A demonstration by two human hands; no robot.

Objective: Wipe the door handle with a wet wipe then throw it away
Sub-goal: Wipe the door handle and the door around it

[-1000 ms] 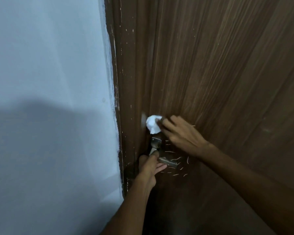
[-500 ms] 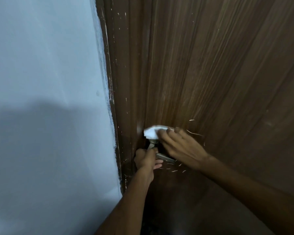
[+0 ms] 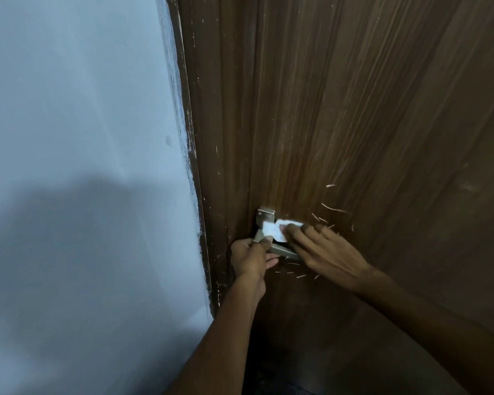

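A silver lever door handle (image 3: 283, 251) with a square base plate (image 3: 265, 215) sits on the dark wooden door (image 3: 368, 124). My left hand (image 3: 250, 257) grips the handle near its pivot, thumb on top. My right hand (image 3: 322, 249) presses a white wet wipe (image 3: 273, 230) against the handle just below the base plate, its fingers covering most of the lever.
The brown door frame (image 3: 208, 166) runs beside the handle, with a pale blue wall (image 3: 77, 138) to its left. White scratch marks (image 3: 331, 209) dot the door around the handle.
My right hand has carried the wipe down from above the base plate onto the lever, uncovering the plate. My left hand stays on the handle.
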